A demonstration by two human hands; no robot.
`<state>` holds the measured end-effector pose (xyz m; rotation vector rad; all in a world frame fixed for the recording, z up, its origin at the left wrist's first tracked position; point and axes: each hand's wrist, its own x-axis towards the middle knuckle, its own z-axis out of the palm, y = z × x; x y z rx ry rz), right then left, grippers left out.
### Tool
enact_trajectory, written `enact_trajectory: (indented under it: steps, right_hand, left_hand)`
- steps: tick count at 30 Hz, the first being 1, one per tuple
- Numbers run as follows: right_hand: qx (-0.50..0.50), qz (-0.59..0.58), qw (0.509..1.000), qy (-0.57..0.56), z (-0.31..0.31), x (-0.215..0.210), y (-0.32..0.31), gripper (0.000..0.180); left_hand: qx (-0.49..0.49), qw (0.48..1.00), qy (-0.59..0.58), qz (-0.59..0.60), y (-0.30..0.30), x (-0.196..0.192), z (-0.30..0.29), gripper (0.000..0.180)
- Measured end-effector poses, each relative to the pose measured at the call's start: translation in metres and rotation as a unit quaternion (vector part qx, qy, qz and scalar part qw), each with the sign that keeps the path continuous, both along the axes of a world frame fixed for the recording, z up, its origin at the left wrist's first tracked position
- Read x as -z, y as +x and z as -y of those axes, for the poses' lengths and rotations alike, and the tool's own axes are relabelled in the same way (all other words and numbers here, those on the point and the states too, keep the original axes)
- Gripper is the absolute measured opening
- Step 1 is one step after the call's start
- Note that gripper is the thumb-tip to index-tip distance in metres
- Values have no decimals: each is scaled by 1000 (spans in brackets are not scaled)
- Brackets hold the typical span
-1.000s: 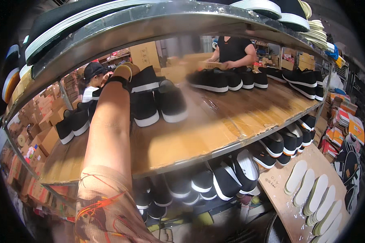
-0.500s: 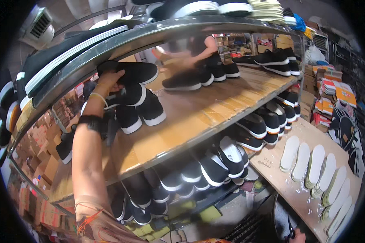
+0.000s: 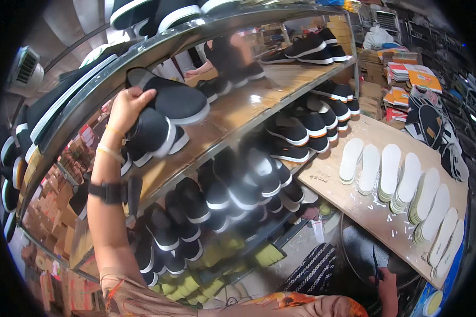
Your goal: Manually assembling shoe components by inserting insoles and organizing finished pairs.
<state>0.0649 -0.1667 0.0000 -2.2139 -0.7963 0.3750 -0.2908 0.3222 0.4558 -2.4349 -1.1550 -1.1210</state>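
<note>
Left hand (image 3: 126,108) now seemingly gripping shoe (image 3: 174,99)

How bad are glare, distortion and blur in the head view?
Head view: strong fisheye, the metal shelf edge bows into an arc, corners vignetted black; bright glare patch on the wooden shelf; left hand on the black shoe reasonably sharp; lower shelves shadowed.

Rows of white insoles (image 3: 402,182) lie on a wooden surface (image 3: 330,174) at right. Black shoes (image 3: 248,179) crowd the lower shelf at centre. Cardboard boxes (image 3: 63,174) stack at left.
</note>
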Motion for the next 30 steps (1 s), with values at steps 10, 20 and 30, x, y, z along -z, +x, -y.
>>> enact_trajectory:
  steps: [10, 20, 30]
  right_hand:
    - [-5, -389, 838, 383, 12, -59, -8, 48]
    - [251, -232, 896, 283, 25, 22, -6, 71]
    - [209, -156, 948, 185, 118, -45, 14, 73]
  left_hand:
    - [394, 902, -146, -94, 184, 192, 229, 21]
    - [534, 785, -262, -173, 299, 431, 300, 26]
    - [515, 763, -369, -130, 270, 425, 287, 43]
